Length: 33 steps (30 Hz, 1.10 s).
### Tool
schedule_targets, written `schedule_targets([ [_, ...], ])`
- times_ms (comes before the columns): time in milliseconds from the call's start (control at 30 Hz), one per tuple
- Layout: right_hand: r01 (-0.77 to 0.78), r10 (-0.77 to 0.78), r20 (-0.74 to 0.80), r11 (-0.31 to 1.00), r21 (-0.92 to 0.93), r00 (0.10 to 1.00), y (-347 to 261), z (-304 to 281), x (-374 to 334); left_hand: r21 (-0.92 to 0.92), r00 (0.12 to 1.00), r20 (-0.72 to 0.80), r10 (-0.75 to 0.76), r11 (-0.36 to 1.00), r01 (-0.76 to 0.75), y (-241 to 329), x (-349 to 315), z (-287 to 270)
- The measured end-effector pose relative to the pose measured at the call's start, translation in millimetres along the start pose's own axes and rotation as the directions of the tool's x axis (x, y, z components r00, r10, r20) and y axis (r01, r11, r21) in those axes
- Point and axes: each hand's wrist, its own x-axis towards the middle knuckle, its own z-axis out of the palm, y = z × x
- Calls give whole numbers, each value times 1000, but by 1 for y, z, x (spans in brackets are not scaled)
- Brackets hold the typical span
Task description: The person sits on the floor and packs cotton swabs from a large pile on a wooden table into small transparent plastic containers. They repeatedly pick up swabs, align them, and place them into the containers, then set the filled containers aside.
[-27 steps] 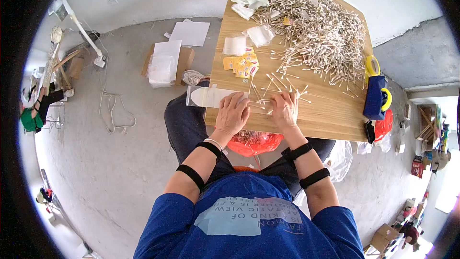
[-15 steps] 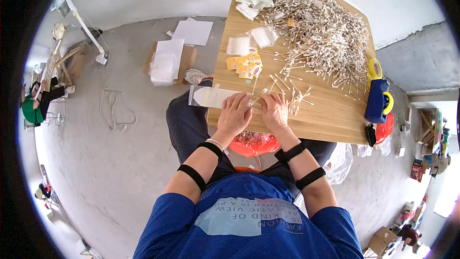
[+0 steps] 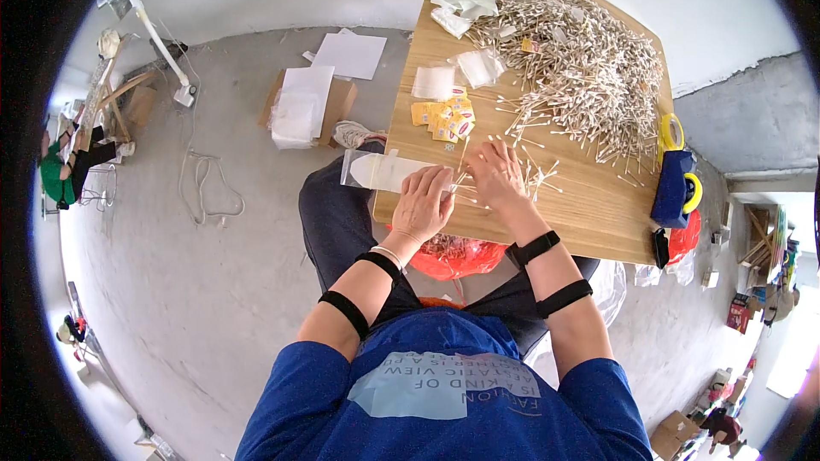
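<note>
Over the table's near edge, my left hand (image 3: 424, 202) is closed on the open end of a clear plastic bag (image 3: 389, 173) with a white insert. Thin ends of cotton swabs show by its fingertips. My right hand (image 3: 498, 175) is just to the right, bent down over a few loose cotton swabs (image 3: 540, 177), its fingers curled and partly hiding them. Exactly which swabs it grips is hard to see. Beyond my hands are several small yellow cards (image 3: 448, 115) and two stacks of clear little bags (image 3: 434, 83).
A large heap of cotton swabs (image 3: 589, 68) covers the table's far right. A blue tape dispenser (image 3: 673, 188) stands at the right edge. Below the near edge hangs a red bag (image 3: 457, 258). White sheets (image 3: 303, 102) and cardboard lie on the floor at left.
My right hand has moved away from my left hand, slightly forward and right, onto the loose swabs. My left hand stays at the bag's end. The whole view has shifted slightly.
</note>
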Motion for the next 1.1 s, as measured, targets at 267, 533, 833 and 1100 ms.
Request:
schedule_targets([
  [267,149,-158,-151,986,-69,976,-3,-4,-3,-6,1000,-22,14,1000,-14,-3,-1,2],
  [533,43,-32,-184,997,60,982,6,14,-11,10,1000,10,-5,1000,5,-2,-2,0],
  [833,36,17,-339,988,149,941,-28,34,-31,51,997,81,15,999,-19,0,-2,0],
  [1100,-316,374,-373,926,209,849,-13,20,-77,54,991,68,116,991,-119,-9,-5,8],
])
